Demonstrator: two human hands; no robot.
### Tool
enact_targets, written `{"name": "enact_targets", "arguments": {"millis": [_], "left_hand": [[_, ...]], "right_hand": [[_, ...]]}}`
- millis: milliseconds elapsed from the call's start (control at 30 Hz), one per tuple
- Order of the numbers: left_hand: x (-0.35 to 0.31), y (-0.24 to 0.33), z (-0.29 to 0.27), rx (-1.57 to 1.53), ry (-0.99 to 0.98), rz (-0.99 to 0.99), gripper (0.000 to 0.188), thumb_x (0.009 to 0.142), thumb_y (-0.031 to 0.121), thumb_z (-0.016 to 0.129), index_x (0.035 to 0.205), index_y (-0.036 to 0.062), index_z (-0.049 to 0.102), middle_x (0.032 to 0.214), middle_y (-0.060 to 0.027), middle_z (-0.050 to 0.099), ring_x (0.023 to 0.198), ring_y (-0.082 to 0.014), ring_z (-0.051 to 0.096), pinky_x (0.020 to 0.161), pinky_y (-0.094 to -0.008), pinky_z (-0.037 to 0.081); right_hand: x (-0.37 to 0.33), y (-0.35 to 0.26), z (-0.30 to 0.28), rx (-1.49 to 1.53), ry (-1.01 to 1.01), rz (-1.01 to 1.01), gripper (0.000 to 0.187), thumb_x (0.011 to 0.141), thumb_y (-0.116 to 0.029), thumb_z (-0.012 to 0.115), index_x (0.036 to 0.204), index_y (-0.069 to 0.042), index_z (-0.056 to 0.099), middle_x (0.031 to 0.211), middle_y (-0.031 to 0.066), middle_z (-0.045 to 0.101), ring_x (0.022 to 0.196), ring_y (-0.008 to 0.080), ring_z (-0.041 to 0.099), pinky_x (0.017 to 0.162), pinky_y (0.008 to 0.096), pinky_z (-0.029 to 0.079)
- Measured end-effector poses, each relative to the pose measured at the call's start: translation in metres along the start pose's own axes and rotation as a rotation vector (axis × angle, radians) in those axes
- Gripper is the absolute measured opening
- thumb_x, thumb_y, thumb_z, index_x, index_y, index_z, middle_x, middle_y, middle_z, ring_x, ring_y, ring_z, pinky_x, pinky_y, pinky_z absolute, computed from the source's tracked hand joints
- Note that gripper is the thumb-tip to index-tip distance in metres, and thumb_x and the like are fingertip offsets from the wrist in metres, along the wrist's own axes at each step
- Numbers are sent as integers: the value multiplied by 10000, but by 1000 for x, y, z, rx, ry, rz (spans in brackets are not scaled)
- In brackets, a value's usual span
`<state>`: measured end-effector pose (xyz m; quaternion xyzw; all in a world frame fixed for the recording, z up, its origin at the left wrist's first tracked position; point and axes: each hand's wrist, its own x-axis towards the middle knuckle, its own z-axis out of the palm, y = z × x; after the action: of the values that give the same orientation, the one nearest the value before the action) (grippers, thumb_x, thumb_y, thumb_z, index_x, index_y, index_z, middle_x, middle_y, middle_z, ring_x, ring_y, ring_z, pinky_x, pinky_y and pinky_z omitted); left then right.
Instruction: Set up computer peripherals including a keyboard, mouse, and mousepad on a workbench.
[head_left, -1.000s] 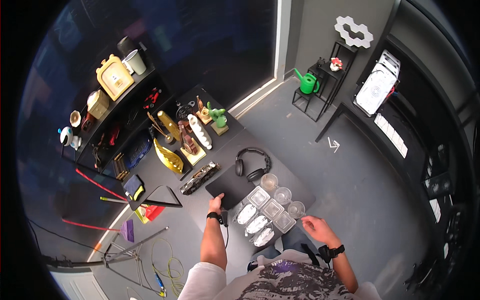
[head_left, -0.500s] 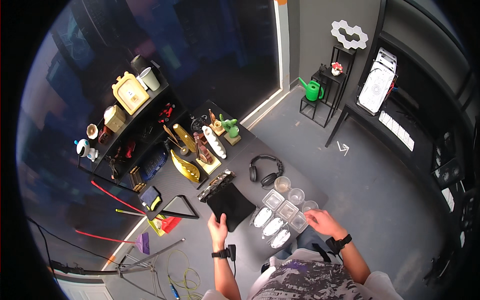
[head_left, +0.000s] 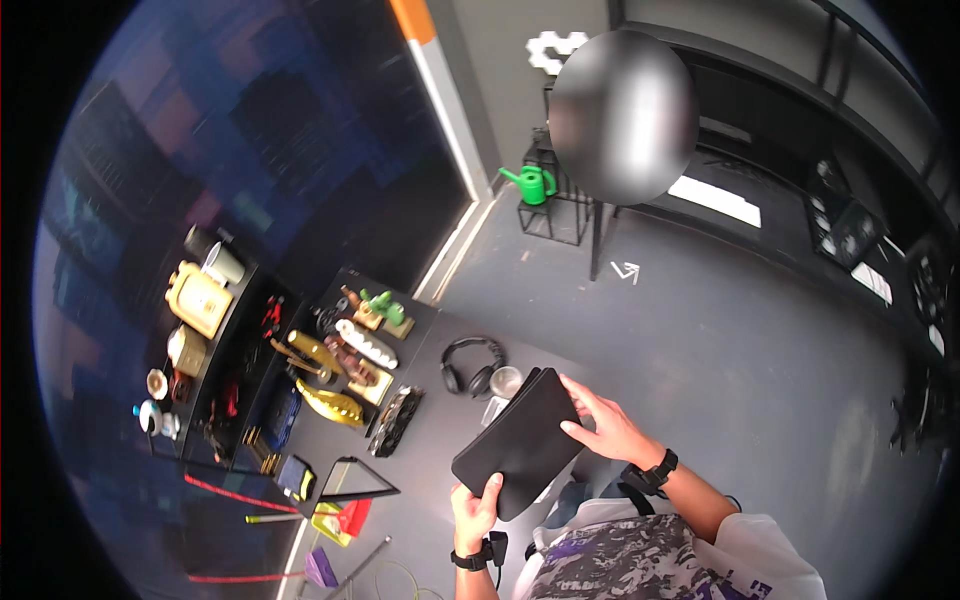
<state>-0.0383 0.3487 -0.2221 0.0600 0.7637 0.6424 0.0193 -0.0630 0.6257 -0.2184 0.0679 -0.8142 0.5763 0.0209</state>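
A black mouse pad [head_left: 522, 440] with rounded corners is held above the table between my two hands. Its far edge shows more than one layer; I cannot tell whether it is folded or stacked. My left hand [head_left: 474, 512] pinches the near left corner, thumb on top. At the right edge, my right hand [head_left: 608, 428] grips with its thumb over the surface. Just beyond the pad stand a clear plastic cup [head_left: 506, 381] and part of a clear container [head_left: 493, 409]. Most of the table's near right end is hidden beneath the pad.
Black headphones [head_left: 474, 366] lie on the grey table [head_left: 435, 425]. Left of them are a graphics-card-like part [head_left: 396, 421], a gold leaf-shaped dish [head_left: 330, 402] and a green cactus ornament [head_left: 383, 304]. A black shelf stands at left; a green watering can [head_left: 535, 185] sits farther off.
My left hand has lifted the mouse pad and carried it right, over the cups and containers. My right hand has left the cups and taken its right edge. The view has turned right.
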Motion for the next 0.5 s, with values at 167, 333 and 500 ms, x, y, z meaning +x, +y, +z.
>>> {"name": "enact_targets", "arguments": {"millis": [167, 333, 500], "left_hand": [[35, 15, 26, 39, -105, 96, 142, 915, 98, 687, 924, -43, 696, 786, -55, 711, 710, -108, 626, 664, -275, 507], [64, 39, 64, 69, -312, 180, 132, 914, 87, 683, 922, -44, 690, 754, -52, 701, 669, -96, 609, 628, -266, 496], [99, 54, 112, 137, -613, 151, 95, 912, 75, 678, 904, -19, 689, 698, -18, 661, 613, -71, 541, 565, -246, 441]], "right_hand": [[-13, 4, -25, 60, 170, -51, 588, 927, -131, 638, 1465, -94, 405, 1379, 135, 556, 1185, 291, 597, 976, 385, 502], [-31, 38, -49, 199, 291, 68, 437, 942, -164, 652, 1341, -38, 527, 1278, 141, 626, 1104, 254, 648, 949, 370, 522], [-49, 57, -94, 360, 324, 175, 373, 959, -195, 645, 1270, -2, 577, 1152, 149, 678, 1047, 213, 668, 930, 349, 533]]}}
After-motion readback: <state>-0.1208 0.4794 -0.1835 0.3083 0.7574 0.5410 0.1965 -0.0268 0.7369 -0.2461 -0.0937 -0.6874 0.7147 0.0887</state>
